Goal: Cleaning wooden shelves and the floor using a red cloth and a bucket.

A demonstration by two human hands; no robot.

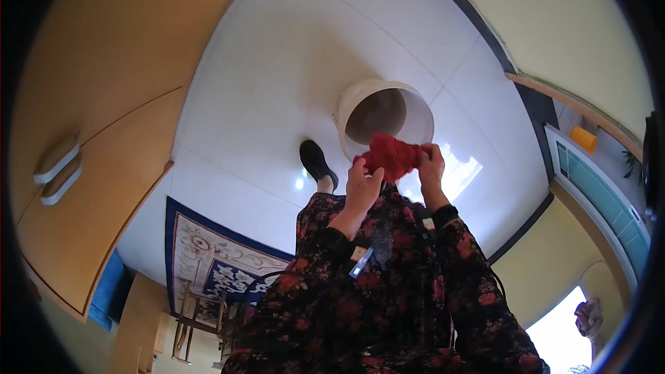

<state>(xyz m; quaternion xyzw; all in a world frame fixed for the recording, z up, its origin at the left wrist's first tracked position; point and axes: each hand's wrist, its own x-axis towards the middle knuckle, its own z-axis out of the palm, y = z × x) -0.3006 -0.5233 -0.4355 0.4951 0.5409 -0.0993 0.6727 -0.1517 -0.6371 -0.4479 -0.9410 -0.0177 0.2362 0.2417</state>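
Note:
Both hands grip a crumpled red cloth (389, 158) above the near rim of a white plastic bucket (345, 109). My left hand (362, 187) pinches the cloth's left end between thumb and fingers. At its right end, my right hand (432, 167) is closed on the bunched fabric. The bucket stands on the floor, and what looks like murky water (376, 114) shows inside it. The cloth covers a little of the bucket's near edge.
Light floor tiles (260, 88) surround the bucket. A black shoe (316, 162) is left of it. Wooden cabinet doors (114, 88) rise at the left, above a patterned rug (208, 249). A teal-panelled door (597, 192) and yellow wall (561, 249) are at the right.

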